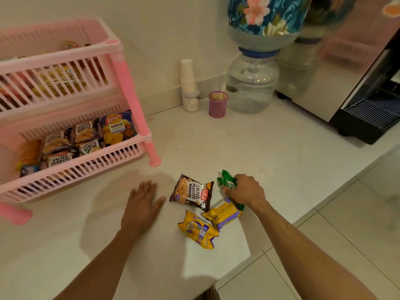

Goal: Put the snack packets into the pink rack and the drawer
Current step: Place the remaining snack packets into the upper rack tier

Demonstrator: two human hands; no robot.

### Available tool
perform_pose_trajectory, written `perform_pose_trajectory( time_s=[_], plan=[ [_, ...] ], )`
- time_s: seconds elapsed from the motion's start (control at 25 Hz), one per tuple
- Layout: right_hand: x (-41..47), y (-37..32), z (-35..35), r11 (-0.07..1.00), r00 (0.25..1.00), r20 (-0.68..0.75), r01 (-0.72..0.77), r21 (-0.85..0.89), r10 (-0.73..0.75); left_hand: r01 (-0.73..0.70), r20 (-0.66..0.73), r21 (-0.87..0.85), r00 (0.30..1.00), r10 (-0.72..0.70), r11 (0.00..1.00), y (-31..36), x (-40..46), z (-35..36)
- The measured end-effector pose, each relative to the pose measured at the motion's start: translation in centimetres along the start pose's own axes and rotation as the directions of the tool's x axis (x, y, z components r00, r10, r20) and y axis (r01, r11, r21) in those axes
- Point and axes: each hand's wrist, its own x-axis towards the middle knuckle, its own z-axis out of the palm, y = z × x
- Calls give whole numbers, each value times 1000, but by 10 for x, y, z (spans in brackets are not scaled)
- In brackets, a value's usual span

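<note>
The pink rack (pixel 121 146) stands at the left on the white counter; its lower shelf holds salted peanut packets (pixel 65 146) and a Lay's bag (pixel 116 128), and its upper shelf holds more packets. My right hand (pixel 246 189) is shut on a green snack packet (pixel 226 180) lying on the counter. Beside it lie a salted peanuts packet (pixel 191 192) and two yellow biscuit packets (pixel 198 230) (pixel 225 214). My left hand (pixel 142 204) rests flat on the counter with fingers spread, left of the peanuts packet, holding nothing. No drawer is in view.
At the back stand a stack of paper cups (pixel 188 83), a purple toothpick holder (pixel 217 103) and a water jar (pixel 252 83) with a floral cover. A black machine (pixel 372 118) sits at the right. The counter edge (pixel 281 230) runs diagonally, with floor tiles beyond.
</note>
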Motion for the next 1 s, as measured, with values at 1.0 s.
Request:
perform_pose_trajectory(
  time_s=[1.0],
  plan=[
    [-33,-217,-148,446,798,-470,601,663,-377,-329,-839,179,442,319,927,34,47,-324]
  ],
)
